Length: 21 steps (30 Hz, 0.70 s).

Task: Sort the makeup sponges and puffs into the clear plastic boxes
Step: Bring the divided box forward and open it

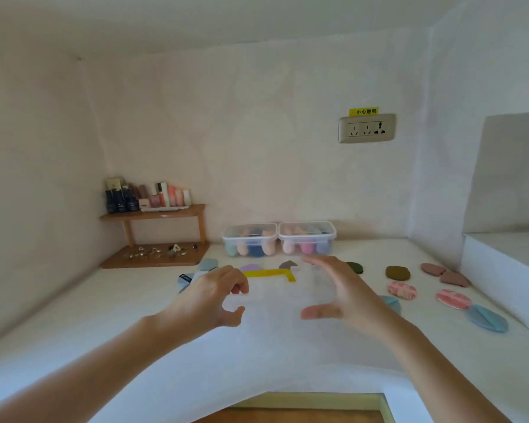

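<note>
Both hands reach out over the white desk (135,315), the left hand (214,296) with fingers curled and thumb apart from them, the right hand (342,293) spread wide, palm toward the left. Between them sits something clear and blurred, perhaps a box or lid (281,296); I cannot tell whether either hand touches it.

Two clear plastic boxes stand side by side, touching, against the back wall. The left box (250,240) holds rounded sponges in peach, mint and dark blue; the right box (307,237) holds pink, purple and pale blue ones. Both have lids on.

Flat, soft-looking puffs lie loose on the desk to the right: an olive puff (397,272), a dark green puff (355,267), two dusty pink puffs (445,273), two pink marbled puffs (401,290) and a blue puff (486,318) with a strap across it. Behind the hands lie a lilac puff (251,267), a brown puff (287,264) and a yellow strip (271,273).

A wooden corner shelf (153,215) at the left carries bottles on top and small trinkets below.
</note>
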Each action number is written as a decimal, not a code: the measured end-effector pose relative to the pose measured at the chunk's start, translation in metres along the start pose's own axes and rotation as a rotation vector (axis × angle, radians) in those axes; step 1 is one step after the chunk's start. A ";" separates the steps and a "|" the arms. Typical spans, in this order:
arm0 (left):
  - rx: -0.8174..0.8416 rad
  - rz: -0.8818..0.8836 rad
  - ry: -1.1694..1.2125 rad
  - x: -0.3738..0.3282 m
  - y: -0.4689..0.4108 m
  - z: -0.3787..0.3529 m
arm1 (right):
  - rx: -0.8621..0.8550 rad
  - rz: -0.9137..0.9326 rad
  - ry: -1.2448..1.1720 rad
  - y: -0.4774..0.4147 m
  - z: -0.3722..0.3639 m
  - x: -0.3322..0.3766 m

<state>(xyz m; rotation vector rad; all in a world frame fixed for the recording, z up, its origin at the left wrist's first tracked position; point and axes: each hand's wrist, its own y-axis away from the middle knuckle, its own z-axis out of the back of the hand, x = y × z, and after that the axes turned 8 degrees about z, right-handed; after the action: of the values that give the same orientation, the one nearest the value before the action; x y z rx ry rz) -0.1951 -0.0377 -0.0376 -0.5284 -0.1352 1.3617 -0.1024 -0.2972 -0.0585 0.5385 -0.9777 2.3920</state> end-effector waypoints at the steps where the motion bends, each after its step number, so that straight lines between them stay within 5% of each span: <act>1: -0.016 -0.023 -0.005 0.001 0.006 0.000 | 0.035 0.042 0.107 -0.002 -0.004 0.005; 5: -0.029 -0.021 -0.003 0.004 0.024 -0.004 | 0.181 0.315 0.503 -0.011 -0.025 0.015; 13: -0.113 -0.177 -0.155 0.032 0.044 -0.015 | 0.476 0.347 1.015 -0.020 -0.046 0.036; 21: -0.202 -0.221 -0.185 0.044 0.051 -0.024 | 0.224 0.453 0.998 -0.015 -0.054 0.019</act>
<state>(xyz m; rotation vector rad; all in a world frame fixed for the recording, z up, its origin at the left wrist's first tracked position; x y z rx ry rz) -0.2215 0.0027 -0.0898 -0.5382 -0.4727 1.1845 -0.1174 -0.2427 -0.0766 -0.8485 -0.3851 2.6390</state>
